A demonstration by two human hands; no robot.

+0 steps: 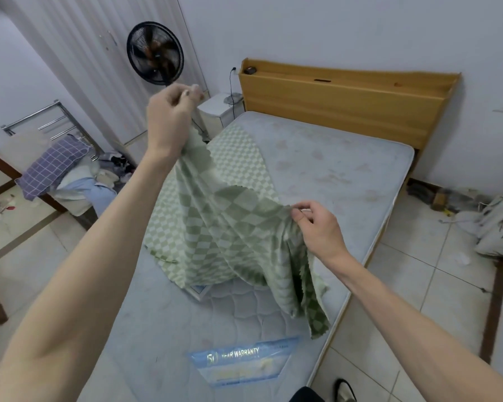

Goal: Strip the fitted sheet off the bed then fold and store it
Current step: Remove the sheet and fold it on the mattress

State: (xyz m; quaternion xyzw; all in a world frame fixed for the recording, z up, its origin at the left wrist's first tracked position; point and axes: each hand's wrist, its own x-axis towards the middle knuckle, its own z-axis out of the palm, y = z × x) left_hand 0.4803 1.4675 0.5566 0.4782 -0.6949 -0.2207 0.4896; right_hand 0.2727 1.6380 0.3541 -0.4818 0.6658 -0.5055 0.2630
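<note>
My left hand (pixel 169 111), raised, pinches one edge of the green-and-white checked cloth sheet (pixel 215 216); it drapes over the bare grey quilted mattress (pixel 346 169). My right hand (pixel 317 224) pinches another edge lower. Folding's underway, I'd judge; next, bring the edges together.

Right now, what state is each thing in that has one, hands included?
green checkered sheet: off the mattress, lifted, lower part resting on it
mattress: bare, stained
left hand: raised, pinches a sheet edge
right hand: lower, pinches another edge
fan: blades blurred, likely running
</note>
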